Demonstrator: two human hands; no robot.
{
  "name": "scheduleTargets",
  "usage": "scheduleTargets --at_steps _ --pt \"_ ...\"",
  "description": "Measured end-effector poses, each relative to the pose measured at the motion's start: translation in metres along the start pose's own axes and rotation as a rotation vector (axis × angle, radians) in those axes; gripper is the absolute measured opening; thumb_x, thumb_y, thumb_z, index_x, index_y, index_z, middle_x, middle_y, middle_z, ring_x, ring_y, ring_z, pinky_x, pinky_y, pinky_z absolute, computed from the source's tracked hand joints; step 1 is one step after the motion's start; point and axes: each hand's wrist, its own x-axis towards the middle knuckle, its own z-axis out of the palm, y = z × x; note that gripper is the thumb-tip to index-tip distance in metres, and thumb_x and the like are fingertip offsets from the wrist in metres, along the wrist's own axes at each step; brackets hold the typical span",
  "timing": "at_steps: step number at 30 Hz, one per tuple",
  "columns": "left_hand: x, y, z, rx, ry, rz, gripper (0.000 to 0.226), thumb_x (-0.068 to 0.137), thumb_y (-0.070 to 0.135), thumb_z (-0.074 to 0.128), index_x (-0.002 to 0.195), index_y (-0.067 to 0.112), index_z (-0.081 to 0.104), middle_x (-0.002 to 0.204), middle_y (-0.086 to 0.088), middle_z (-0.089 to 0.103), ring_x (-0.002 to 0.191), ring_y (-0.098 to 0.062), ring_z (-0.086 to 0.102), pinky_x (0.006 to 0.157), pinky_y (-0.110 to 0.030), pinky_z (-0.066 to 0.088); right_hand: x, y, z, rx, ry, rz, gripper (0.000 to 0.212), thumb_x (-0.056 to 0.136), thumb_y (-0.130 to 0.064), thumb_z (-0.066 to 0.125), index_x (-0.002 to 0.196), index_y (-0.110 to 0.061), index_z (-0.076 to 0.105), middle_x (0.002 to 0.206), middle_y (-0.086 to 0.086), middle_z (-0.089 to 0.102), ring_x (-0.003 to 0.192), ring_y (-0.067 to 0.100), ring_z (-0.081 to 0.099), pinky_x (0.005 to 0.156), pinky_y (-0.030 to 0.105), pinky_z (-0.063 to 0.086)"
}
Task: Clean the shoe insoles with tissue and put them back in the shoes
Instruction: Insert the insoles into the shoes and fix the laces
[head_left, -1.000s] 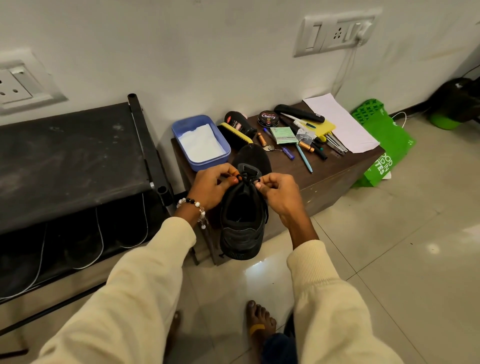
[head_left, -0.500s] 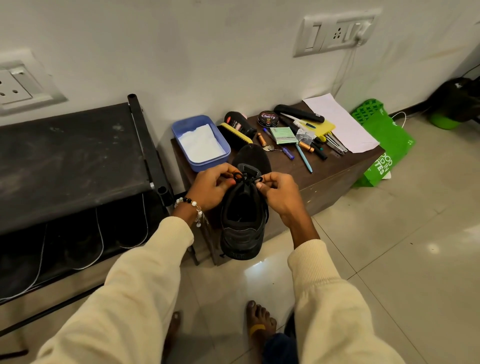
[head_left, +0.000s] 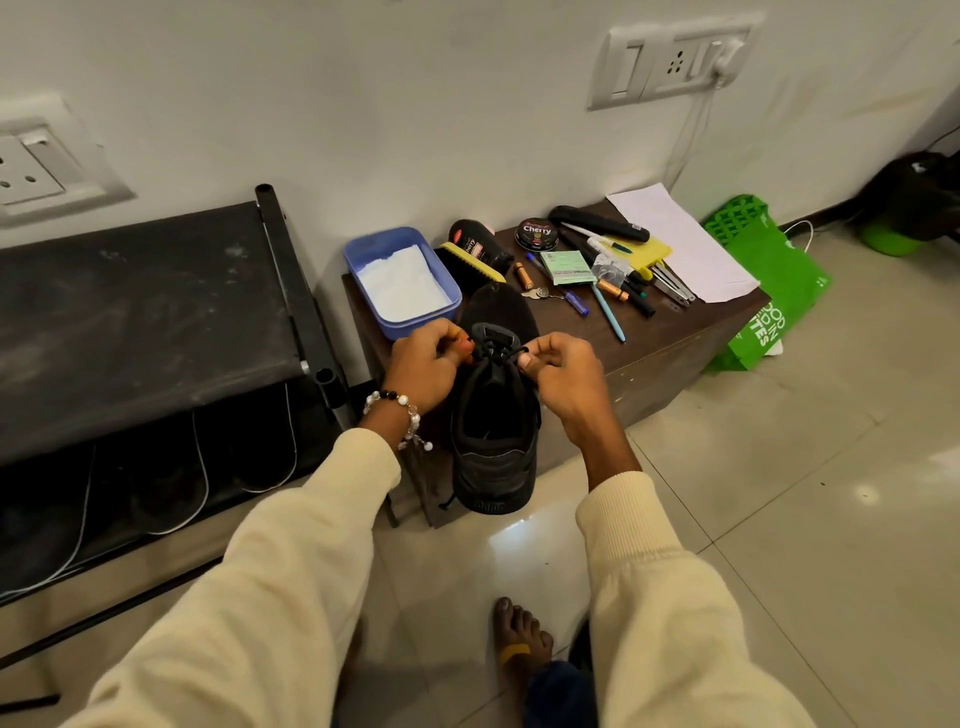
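So from the head view, a black sneaker (head_left: 494, 415) sits on the front edge of a small brown cabinet (head_left: 670, 343), long axis running straight away from the person with the heel hanging over the edge nearest them. Left hand (head_left: 426, 366) and right hand (head_left: 561, 376) each pinch a bit of black lace (head_left: 498, 349) at the tongue, 1 on each side, equally close. Blue tub of tissue (head_left: 402, 283) sits just behind; white wall, glossy tile floor (head_left: 779, 519), and I can't tell whether an insole is inside.
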Motion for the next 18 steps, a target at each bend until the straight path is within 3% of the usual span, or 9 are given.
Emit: scheduleTargets --at_steps 5,8,11,14,18 --pt "-0.003 -0.001 -0.014 -0.115 -0.116 -0.092 0.014 0.09 0.014 0.064 0.08 0.022 0.067 0.087 -0.007 0.071 0.085 -0.023 0.069 0.082 -0.045 0.057 -0.001 0.0 -0.012 0.057 -0.08 0.054 0.009 0.083 -0.011 0.072 0.079 -0.02 0.071 0.089 0.005 0.072 0.093 0.021 0.067 0.09 0.044 0.054" --pt "-0.009 0.0 -0.018 -0.079 -0.179 -0.075 0.013 0.085 0.01 0.07 0.083 0.023 0.072 0.089 -0.005 0.071 0.087 -0.023 0.068 0.082 -0.043 0.058 -0.005 0.0 -0.011 -0.037 -0.099 0.042 0.008 0.085 -0.013 0.069 0.083 -0.018 0.074 0.092 0.004 0.072 0.095 0.02 0.065 0.091 0.044 0.054" --pt "-0.013 0.002 -0.018 -0.054 -0.145 -0.052 0.01 0.081 0.01 0.073 0.087 0.018 0.075 0.09 -0.004 0.072 0.086 -0.02 0.069 0.08 -0.041 0.059 -0.008 -0.004 -0.008 -0.107 -0.051 0.048 0.008 0.088 -0.015 0.067 0.088 -0.014 0.074 0.094 0.004 0.07 0.095 0.019 0.063 0.091 0.042 0.053" --pt "-0.015 0.004 -0.017 0.047 -0.093 0.042 0.003 0.084 0.013 0.071 0.087 0.014 0.073 0.084 -0.005 0.072 0.077 -0.017 0.069 0.074 -0.033 0.059 -0.009 -0.006 -0.007 -0.171 -0.04 0.018 0.009 0.09 -0.017 0.064 0.086 -0.014 0.073 0.091 0.003 0.069 0.094 0.017 0.061 0.087 0.036 0.052" --pt "-0.014 0.006 -0.015 0.235 -0.1 0.132 0.012 0.093 0.02 0.06 0.094 0.009 0.066 0.086 -0.005 0.067 0.075 -0.015 0.063 0.068 -0.022 0.051 -0.011 -0.009 -0.006 -0.227 -0.075 -0.016 0.015 0.095 -0.018 0.057 0.09 -0.009 0.068 0.09 0.004 0.064 0.089 0.017 0.058 0.079 0.032 0.047"
